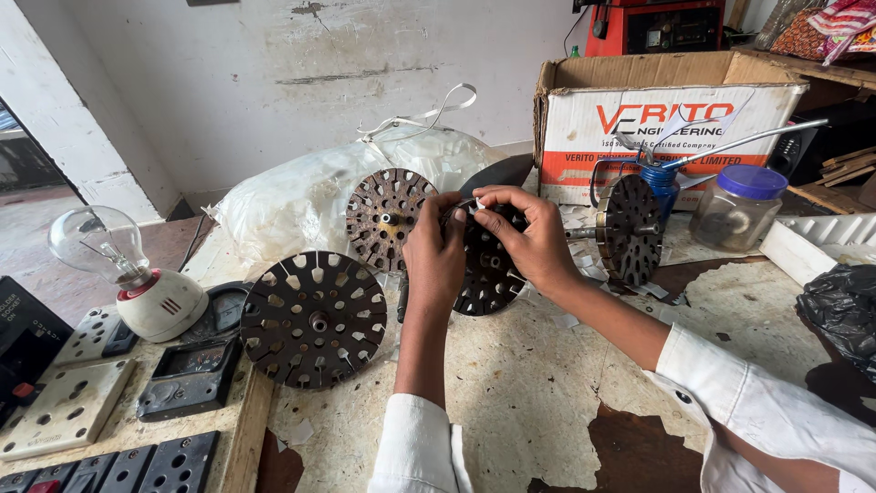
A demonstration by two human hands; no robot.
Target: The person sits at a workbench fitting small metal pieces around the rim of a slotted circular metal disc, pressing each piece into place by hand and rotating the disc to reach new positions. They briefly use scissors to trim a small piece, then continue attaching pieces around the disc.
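1. At the far left, a clear light bulb [102, 244] stands in a white holder [164, 304] above a board of switches and sockets [64, 402].
2. Next, a dark slotted stator disc [314, 319] leans on the worn, peeling table [511, 402], with a rustier disc [388, 217] behind it against a white plastic bag [292, 201].
3. The left hand [434, 256] wraps the left rim of a third dark slotted disc, the held disc [488, 274], fingers curled shut on its edge; the disc stands upright on the table at the centre.
4. The right hand [529, 239] rests on the top of the same disc, thumb and forefinger pinched together on a small white slip [480, 204] at the upper rim.
5. To the right, another disc on a shaft [630, 228] stands edge-on, with white paper scraps [566, 319] scattered about its foot.
6. Behind it sit a cardboard box [666, 119], a blue oil can [662, 183] and a blue-lidded jar [737, 208].
7. At the far right edge lies a black plastic bag [844, 310].
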